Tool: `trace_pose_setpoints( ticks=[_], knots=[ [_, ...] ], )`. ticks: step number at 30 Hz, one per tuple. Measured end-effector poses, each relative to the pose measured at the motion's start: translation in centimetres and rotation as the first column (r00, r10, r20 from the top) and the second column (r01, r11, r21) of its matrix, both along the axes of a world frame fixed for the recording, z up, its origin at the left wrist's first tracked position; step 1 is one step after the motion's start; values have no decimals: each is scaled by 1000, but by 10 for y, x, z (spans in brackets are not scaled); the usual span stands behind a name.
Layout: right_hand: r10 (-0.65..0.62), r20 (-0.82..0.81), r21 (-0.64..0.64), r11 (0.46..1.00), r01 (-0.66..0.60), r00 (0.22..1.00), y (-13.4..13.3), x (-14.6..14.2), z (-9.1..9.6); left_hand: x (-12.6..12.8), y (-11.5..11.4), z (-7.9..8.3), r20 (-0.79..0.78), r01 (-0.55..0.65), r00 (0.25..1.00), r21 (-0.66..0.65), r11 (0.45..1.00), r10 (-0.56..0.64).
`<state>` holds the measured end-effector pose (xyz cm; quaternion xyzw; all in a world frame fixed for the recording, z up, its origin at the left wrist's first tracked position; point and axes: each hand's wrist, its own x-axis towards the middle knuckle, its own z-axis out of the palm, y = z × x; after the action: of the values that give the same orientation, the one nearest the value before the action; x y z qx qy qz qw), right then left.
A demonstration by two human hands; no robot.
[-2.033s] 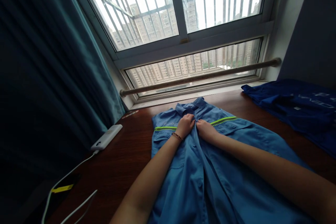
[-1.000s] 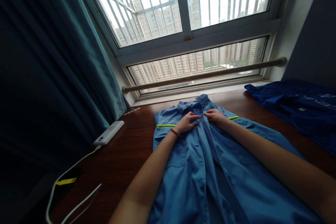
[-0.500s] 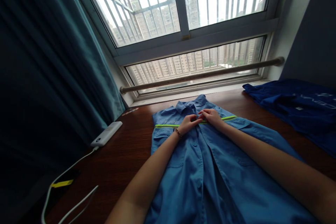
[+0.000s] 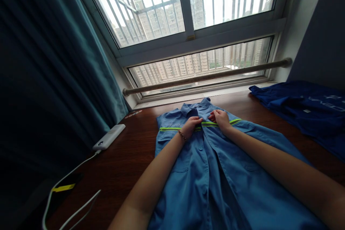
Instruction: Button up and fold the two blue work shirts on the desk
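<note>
Head view: I see left hand (image 4: 192, 124), right hand (image 4: 221, 118) moved up shirt (image 4: 205, 176) toward collar (image 4: 198, 107), both seemingly pinching placket (image 4: 206, 126); front closed.

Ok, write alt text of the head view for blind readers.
A left hand and a right hand pinch the front of a light blue work shirt near its collar; it lies flat on a wooden table below a barred window. A white power bank lies at left, a dark blue garment at right.

Two bare forearms, no sleeves, beaded bracelet (image 4: 182, 135) on the left wrist
</note>
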<state>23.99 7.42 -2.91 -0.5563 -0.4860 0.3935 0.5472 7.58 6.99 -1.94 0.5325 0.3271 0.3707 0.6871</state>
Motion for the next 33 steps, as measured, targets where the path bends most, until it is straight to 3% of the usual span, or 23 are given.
trace_pose_setpoints(
  ticks=[2, 4, 7, 10, 15, 18, 22, 24, 26, 29, 31, 33],
  knots=[
    [6, 34, 53, 999, -8, 999, -2, 0, 2, 0, 0, 0, 32, 14, 999, -2, 1000, -14],
    [6, 131, 184, 983, -30, 991, -8, -1, 5, 0, 0, 1, 51, 22, 998, 1, 1000, -22],
    [9, 311, 374, 918, -132, 950, -19, -4, 12, 0, 1, 1, 54, 4, 999, 2, 1000, -4],
    [-31, 430, 436, 882, -178, 902, -27, -5, 16, 0, 0, 1, 70, -21, 997, 2, 1000, 21],
    [-111, 622, 439, 869, -228, 775, -29, -6, 16, 1, 1, 0, 132, -123, 983, -12, 992, 124],
    [-68, 714, 360, 889, -282, 697, -31, -11, 16, 1, 3, -3, 156, -189, 969, -31, 982, 191],
    [22, 734, 228, 933, -277, 678, -31, -20, 13, -3, 7, -5, 131, -227, 965, -8, 974, 226],
    [63, 707, 169, 952, -255, 705, -28, -22, 10, -8, 10, -3, 46, -222, 974, 21, 975, 221],
    [130, 587, 111, 965, -238, 799, -23, -20, 6, -15, 12, 2, -82, -186, 978, 73, 980, 191],
    [222, 137, -8, 975, -223, 965, -15, -14, 4, -27, 14, 11, -342, -12, 936, 220, 975, 89],
    [218, -95, -73, 972, -225, 971, -12, -10, 4, -31, 14, 12, -505, 135, 862, 317, 939, 46],
    [211, -206, -102, 966, -236, 955, -11, -7, 5, -31, 14, 10, -598, 202, 795, 411, 889, 96]
  ],
)
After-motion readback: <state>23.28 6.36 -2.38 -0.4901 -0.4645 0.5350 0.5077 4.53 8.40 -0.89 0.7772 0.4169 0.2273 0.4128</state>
